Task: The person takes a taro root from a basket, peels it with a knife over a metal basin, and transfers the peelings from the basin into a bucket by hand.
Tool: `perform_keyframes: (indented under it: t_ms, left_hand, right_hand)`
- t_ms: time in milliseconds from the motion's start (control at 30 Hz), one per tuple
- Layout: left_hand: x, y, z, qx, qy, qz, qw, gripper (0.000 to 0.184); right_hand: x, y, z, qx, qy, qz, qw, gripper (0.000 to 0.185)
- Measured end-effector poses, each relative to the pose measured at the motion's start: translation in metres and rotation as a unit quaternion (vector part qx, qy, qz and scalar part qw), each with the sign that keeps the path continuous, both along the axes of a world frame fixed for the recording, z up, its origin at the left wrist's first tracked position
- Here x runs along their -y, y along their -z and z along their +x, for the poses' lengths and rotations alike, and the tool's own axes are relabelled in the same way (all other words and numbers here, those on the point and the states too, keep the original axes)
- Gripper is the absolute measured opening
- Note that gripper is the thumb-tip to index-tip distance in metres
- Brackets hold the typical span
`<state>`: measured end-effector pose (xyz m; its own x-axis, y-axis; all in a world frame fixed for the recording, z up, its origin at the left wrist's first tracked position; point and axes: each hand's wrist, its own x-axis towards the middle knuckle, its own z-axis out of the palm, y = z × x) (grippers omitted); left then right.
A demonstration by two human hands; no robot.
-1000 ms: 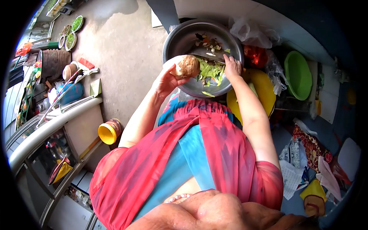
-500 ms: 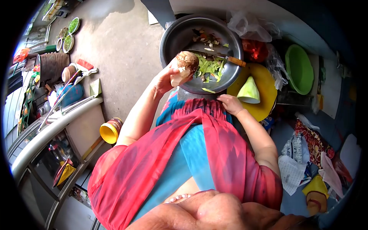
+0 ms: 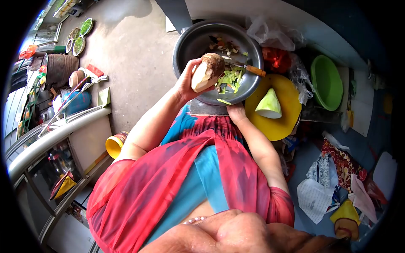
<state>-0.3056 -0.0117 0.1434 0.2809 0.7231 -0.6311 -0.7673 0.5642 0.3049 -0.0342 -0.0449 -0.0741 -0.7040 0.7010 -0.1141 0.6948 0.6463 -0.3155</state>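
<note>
My left hand [image 3: 187, 84] is wrapped round a partly peeled, thick root vegetable [image 3: 208, 72], brown and rough at its upper end and pale below, over the near left rim of a grey metal basin [image 3: 185, 40]. In the basin lie green peelings [image 3: 231, 79] and other scraps. A knife with a wooden handle [image 3: 255, 71] lies across the basin's right rim, its blade inside. At the near rim is my right hand [image 3: 237, 113], its fingertips partly hidden. To its right, a pale green, peeled cone-shaped vegetable piece [image 3: 268, 104] rests on a round yellow board [image 3: 270, 130].
A green plastic tub [image 3: 327, 82] stands at the right, near a red bag [image 3: 276, 60] and clear plastic bags [image 3: 274, 31]. Cloths and paper [image 3: 316, 196] lie at lower right. On the left are a curved railing [image 3: 55, 135] and a yellow-rimmed container [image 3: 114, 146].
The root vegetable has been turned, showing more of its pale peeled side. My right hand has moved left along the basin's near edge. The view has shifted slightly.
</note>
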Motion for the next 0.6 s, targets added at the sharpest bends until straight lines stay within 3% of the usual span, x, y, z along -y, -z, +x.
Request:
perform_keyframes:
  t_ms: [33,133,233,267,367,433,467,500,533,600]
  left_hand:
    - [0.000,-0.002,0.000,-0.004,-0.008,-0.004,1.000,0.055]
    - [-0.001,0.000,0.000,-0.036,-0.017,0.014,0.999,0.058]
    - [-0.003,-0.011,-0.003,-0.040,-0.043,0.016,0.998,0.058]
    - [-0.003,-0.012,-0.004,-0.016,-0.065,0.023,0.997,0.058]
    - [-0.003,-0.015,-0.013,0.047,-0.051,0.039,0.997,0.054]
    - [-0.008,-0.013,-0.011,0.048,-0.052,0.020,0.997,0.054]
    - [-0.011,-0.014,-0.009,0.049,-0.053,0.008,0.997,0.055]
    - [-0.015,-0.015,-0.006,0.052,-0.055,-0.001,0.997,0.055]
    - [-0.019,-0.014,-0.002,0.043,-0.054,-0.004,0.998,0.056]
    - [-0.024,-0.022,0.004,0.036,-0.050,0.009,0.998,0.049]
  right_hand:
    - [0.004,-0.011,0.002,0.015,-0.022,0.048,0.998,0.039]
    - [-0.002,-0.093,0.008,0.222,-0.025,-0.196,0.955,0.038]
    - [0.007,-0.102,0.061,0.081,0.004,-0.116,0.990,0.022]
    - [0.003,-0.131,0.069,0.111,0.074,-0.174,0.976,0.023]
    - [-0.024,-0.205,0.077,0.054,0.203,-0.322,0.923,0.032]
    - [-0.048,-0.248,0.063,-0.120,0.153,-0.395,0.898,0.037]
    - [-0.058,-0.268,0.043,-0.209,0.130,-0.370,0.896,0.039]
    - [-0.065,-0.252,0.038,-0.286,0.160,-0.382,0.864,0.039]
    - [-0.081,-0.244,0.027,-0.299,0.146,-0.361,0.871,0.033]
    - [-0.112,-0.284,-0.014,-0.242,0.051,-0.242,0.938,0.027]
